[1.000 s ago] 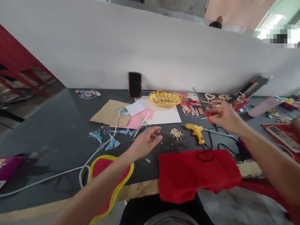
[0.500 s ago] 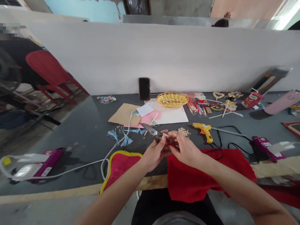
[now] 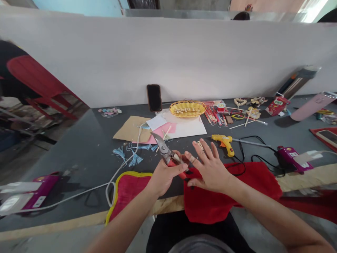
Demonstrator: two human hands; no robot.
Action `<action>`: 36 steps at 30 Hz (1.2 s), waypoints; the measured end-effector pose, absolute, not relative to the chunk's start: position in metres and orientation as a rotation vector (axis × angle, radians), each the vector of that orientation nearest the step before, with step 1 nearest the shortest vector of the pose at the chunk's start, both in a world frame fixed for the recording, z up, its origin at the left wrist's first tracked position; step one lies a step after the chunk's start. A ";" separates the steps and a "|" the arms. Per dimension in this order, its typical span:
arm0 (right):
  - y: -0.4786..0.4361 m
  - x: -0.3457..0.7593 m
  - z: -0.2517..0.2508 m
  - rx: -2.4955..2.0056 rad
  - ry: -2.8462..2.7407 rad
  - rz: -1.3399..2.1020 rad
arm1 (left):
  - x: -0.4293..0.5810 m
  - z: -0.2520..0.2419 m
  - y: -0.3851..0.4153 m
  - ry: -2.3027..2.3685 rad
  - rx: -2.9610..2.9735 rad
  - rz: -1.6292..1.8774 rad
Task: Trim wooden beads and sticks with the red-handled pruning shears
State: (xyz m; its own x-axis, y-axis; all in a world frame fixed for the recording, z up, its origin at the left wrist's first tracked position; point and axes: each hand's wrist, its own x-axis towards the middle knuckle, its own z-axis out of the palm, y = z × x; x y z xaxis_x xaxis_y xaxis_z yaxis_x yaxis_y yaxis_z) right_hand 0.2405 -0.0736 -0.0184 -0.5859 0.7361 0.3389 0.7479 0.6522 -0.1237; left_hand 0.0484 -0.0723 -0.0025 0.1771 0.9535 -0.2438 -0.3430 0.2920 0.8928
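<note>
The left hand (image 3: pixel 165 178) is clamped on red-handled metal snips (image 3: pixel 163 150) near the front edge of the counter (image 3: pixel 65 220), and the right hand (image 3: pixel 210 172) is open, just apart from it, above a red felt cloth (image 3: pixel 231 198).

The scissors (image 3: pixel 163 149) have their grip half buried in the left hand (image 3: pixel 164 179), and whatever's in the yellow basket (image 3: pixel 187 103) is too tiny to make out, tbh.
</note>
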 end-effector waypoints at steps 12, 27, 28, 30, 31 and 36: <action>-0.078 0.225 -0.025 -1.152 -2.528 -0.075 | 0.060 -0.005 -0.067 1.060 0.847 1.153; -0.069 0.217 -0.031 -0.992 -2.311 0.535 | 0.063 -0.022 -0.063 1.061 0.858 1.146; -0.069 0.216 -0.032 -1.005 -2.271 0.561 | 0.064 -0.023 -0.063 1.065 0.873 1.140; -0.067 0.214 -0.033 -1.023 -2.169 0.613 | 0.064 -0.022 -0.063 1.056 0.911 1.126; -0.067 0.214 -0.034 -1.029 -2.119 0.637 | 0.063 -0.020 -0.062 1.046 0.924 1.117; -0.066 0.217 -0.035 -1.089 -1.989 0.736 | 0.059 -0.010 -0.060 1.069 0.958 1.000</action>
